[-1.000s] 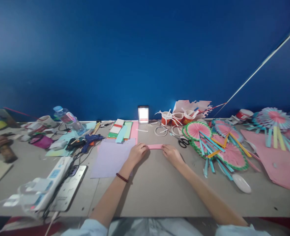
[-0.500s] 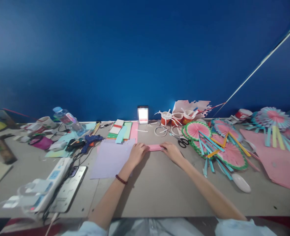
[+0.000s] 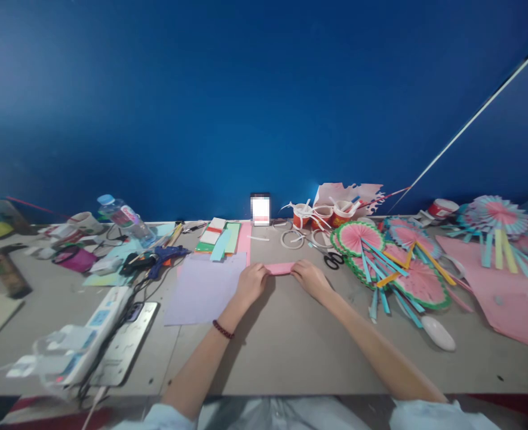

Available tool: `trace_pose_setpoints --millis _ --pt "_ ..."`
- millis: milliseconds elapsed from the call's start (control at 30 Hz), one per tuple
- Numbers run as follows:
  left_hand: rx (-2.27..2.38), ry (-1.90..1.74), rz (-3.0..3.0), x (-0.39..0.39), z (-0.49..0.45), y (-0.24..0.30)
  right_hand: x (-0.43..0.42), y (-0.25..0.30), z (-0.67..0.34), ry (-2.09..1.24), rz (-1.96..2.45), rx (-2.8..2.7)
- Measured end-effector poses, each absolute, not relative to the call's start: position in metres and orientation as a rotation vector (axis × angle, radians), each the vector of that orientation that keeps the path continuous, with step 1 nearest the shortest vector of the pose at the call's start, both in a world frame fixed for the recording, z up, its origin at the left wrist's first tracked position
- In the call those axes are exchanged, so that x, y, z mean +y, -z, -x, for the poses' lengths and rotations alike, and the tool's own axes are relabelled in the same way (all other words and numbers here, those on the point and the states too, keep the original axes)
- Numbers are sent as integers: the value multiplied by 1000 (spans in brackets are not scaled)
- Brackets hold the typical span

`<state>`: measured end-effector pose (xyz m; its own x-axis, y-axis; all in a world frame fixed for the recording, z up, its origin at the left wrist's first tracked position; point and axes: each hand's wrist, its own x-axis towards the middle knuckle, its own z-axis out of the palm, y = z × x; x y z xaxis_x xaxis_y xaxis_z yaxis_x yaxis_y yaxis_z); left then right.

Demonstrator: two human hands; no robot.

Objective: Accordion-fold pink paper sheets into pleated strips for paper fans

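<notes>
A narrow folded strip of pink paper stretches between my two hands over the grey table. Its left end is pinched in the fingers of my left hand. My right hand grips the other end with fingers closed. Both ends of the strip are hidden by the fingers. Beside my left hand lies a sheet of lilac paper. A pair of black-handled scissors lies just right of my right hand.
At right are watermelon-patterned paper fans, a white mouse and pink sheets. Left stand a power strip, a phone, a glue gun and a bottle. Paper cups are by the blue wall.
The pink strip looks slightly tilted and lifted now, and my fingers have shifted a little along its ends. The other things lie where they were.
</notes>
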<state>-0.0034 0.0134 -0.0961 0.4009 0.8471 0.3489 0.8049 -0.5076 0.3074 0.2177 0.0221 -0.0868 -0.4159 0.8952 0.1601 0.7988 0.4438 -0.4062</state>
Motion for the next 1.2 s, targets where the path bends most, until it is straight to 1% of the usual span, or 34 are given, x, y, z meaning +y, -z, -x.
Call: trace_pose_setpoints --millis 267,467,867,1200 --pt "1497 -669 -2415 24 9 95 39 85 -223 -551 1343 -2310" --pt "1511 -575 -2303 33 12 89 46 88 -225 -638 1416 -2211" --pt "1488 -652 -2229 42 15 96 60 81 -228 -817 1576 -2075" --pt "1486 -699 -2304 36 15 99 64 79 -224 -836 1642 -2044"
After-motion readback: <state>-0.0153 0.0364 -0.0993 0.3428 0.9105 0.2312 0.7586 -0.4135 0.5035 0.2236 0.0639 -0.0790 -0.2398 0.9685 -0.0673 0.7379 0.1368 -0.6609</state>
